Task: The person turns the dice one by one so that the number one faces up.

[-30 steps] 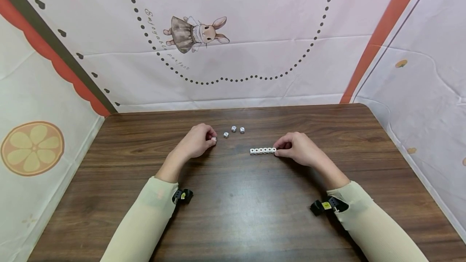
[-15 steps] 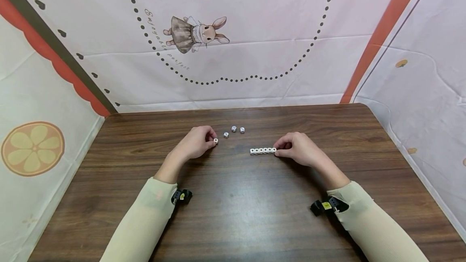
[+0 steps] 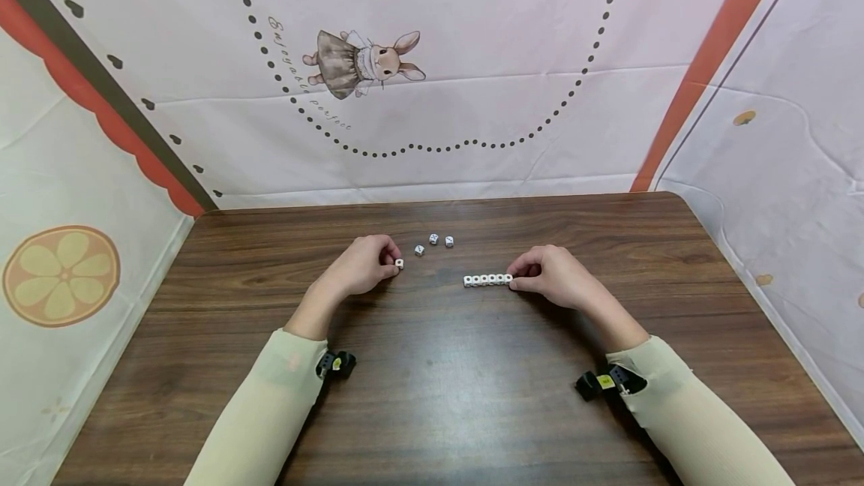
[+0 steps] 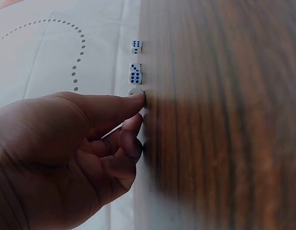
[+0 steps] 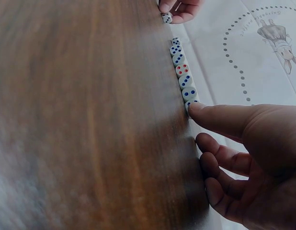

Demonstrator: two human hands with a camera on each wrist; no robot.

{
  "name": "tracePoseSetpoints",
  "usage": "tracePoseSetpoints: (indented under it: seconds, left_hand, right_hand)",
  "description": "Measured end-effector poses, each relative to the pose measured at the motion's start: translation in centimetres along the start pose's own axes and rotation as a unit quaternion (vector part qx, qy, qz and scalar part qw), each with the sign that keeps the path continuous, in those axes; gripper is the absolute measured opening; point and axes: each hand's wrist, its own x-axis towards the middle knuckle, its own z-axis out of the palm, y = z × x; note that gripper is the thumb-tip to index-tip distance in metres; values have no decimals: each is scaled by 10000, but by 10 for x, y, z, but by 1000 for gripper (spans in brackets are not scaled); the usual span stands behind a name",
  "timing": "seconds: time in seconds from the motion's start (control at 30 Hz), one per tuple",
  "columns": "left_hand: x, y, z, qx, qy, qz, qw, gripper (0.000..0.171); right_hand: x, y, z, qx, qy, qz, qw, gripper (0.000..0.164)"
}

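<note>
In the head view, my left hand (image 3: pixel 367 265) is low over the table and pinches a white die (image 3: pixel 399 264) between thumb and fingers, a single dot on its top. To the right, a straight row of several white dice (image 3: pixel 484 280) stands side by side, each with one large dot facing up. At the row's right end my right hand (image 3: pixel 556 276) holds the last die (image 3: pixel 508 278) with thumb and index finger. From the right wrist view, the row's near sides show blue dots, and red ones on one die (image 5: pixel 182 70).
Three loose dice lie behind the row: one die (image 3: pixel 419 250) near my left hand, another die (image 3: pixel 433 239) farther back, and a third die (image 3: pixel 449 241) beside that. The brown wooden table (image 3: pixel 432 396) ends at a printed cloth backdrop (image 3: pixel 472 58).
The die in my left hand has turned from a face with red dots to the single-dot face on top. My left hand shifted slightly toward me; the right hand and row stayed put.
</note>
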Motion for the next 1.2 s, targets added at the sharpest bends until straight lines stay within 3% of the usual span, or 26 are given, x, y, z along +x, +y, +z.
tracePoseSetpoints:
  seconds: [0.53,1.2]
  left_hand:
    - [-1,0,1,-32,12,0,10000,7]
    - [0,24,3,-123,-78,327,9994,8]
  right_hand:
    - [-2,1,1,23,18,29,10000,9]
    - [1,3,1,22,-14,-5,10000,9]
